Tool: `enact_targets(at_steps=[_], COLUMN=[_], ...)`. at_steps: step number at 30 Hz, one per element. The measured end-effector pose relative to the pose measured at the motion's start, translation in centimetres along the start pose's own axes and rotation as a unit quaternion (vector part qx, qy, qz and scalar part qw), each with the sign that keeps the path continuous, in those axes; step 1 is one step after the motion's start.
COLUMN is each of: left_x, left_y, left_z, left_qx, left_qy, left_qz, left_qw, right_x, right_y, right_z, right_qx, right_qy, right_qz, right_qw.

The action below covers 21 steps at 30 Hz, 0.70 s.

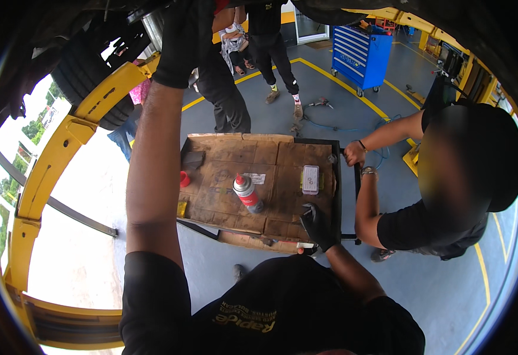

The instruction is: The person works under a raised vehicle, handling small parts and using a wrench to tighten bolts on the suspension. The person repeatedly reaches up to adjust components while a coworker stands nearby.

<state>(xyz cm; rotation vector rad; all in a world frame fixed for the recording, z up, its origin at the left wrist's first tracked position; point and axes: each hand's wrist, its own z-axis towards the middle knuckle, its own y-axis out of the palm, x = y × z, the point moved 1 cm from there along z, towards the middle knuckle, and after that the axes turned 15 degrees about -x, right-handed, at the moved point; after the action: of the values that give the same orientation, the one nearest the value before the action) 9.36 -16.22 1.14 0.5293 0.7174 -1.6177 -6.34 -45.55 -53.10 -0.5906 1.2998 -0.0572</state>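
My left arm reaches straight up among the dark parts under a raised vehicle. My left hand [182, 50], in a black glove, has its fingers hidden in the dark there. Low beside the near right corner of a cardboard-covered cart top [217, 204] is my right hand [318, 228], also black-gloved. Its fingers are curled together; what they hold, if anything, is too small to make out. A grey and red spray can [247, 194] with a red top stands on the stained cardboard. A small clear plastic case [310, 180] lies farther right.
A co-worker [448, 177] in black rests a hand on the cart's right handle. Others stand beyond the cart. A red cap [185, 178] and yellow packet [182, 209] lie at its left edge. Yellow lift arm [52, 160], tyre [84, 80], blue tool cabinet [360, 58] and hose [336, 126] surround it.
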Motion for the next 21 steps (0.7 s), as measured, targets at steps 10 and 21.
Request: enact_targets(at_steps=[10, 21], left_x=[1.6, 4.4], left_y=[-2.1, -2.7], left_z=[3.7, 4.0], left_qx=[-0.077, 0.01], left_qy=[-0.098, -0.175], left_qz=[-0.287, -0.471], left_qw=[0.95, 0.864], right_x=[-34.2, -38.1], right_y=[-9.3, -8.3], right_z=[21.3, 26.4], right_qx=[0.116, 0.166], right_qy=[-0.457, -0.535], right_qz=[-0.014, -0.129], right_qw=[0.882, 0.819])
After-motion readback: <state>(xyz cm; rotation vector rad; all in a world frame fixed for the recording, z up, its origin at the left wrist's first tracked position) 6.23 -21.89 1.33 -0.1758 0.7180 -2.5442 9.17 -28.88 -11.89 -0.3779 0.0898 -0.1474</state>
